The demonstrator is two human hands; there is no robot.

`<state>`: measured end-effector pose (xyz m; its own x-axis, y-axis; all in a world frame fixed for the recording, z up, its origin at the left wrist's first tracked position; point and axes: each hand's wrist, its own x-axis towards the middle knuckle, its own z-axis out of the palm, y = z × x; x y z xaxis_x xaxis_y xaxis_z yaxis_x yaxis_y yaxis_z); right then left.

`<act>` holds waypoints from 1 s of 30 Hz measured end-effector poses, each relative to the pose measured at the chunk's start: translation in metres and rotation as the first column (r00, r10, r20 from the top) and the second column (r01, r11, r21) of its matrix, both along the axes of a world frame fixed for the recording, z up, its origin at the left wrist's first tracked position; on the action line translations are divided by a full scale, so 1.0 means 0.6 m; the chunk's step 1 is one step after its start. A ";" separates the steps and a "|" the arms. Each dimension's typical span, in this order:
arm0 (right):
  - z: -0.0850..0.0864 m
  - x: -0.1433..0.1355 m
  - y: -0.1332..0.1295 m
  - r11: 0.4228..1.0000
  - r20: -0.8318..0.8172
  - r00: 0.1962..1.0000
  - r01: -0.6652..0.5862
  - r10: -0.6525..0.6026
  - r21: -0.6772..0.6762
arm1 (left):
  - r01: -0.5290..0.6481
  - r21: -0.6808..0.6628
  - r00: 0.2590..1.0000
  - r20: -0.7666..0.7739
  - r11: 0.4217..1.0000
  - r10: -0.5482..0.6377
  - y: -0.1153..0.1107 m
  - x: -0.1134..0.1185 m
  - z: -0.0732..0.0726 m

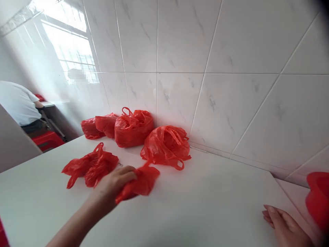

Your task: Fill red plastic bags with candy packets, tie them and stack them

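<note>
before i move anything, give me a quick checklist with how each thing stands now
1. Left hand gripping a red bag: ok
2. Right hand away from the bags: ok, far to the right
3. Held bag's contents known: cannot tell
4. Held bag apart from the bag by the wall: cannot tell, they overlap in view
5. Crumpled bags at left on the table: ok

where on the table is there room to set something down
Widest bare patch: between the held bag in the left hand and the right hand. Another: the white table left of that forearm. Crowded: behind the left hand, where red bags bunch near the tiled wall.
</note>
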<state>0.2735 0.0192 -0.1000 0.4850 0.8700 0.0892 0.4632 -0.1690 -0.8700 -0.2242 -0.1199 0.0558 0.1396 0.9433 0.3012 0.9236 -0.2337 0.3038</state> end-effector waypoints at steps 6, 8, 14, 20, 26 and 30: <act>0.032 -0.025 -0.012 1.000 -0.054 0.998 -0.021 0.020 -0.016 | -0.236 0.310 0.925 -0.218 0.921 0.311 -0.010 -0.047 -0.044; 0.034 -0.032 -0.011 0.999 -0.027 0.999 -0.029 0.030 0.041 | -0.122 0.340 0.960 -0.199 0.932 0.198 0.004 -0.026 -0.058; 0.053 -0.069 -0.032 0.991 0.093 0.995 -0.051 0.039 0.126 | 0.257 0.124 0.966 -0.017 0.958 -0.257 0.088 0.099 -0.137; 0.064 -0.108 -0.072 0.979 0.131 0.977 -0.182 0.169 0.096 | 0.455 0.004 0.888 0.071 0.890 -0.455 0.160 0.233 -0.210; 0.057 -0.102 -0.068 0.980 0.089 0.978 -0.194 0.190 0.041 | 0.393 0.247 0.904 0.071 0.886 -0.421 0.203 0.241 -0.166; 0.050 -0.096 -0.058 0.978 0.100 0.974 -0.201 0.205 -0.051 | 0.133 0.330 0.975 0.126 0.934 -0.184 0.254 0.201 -0.108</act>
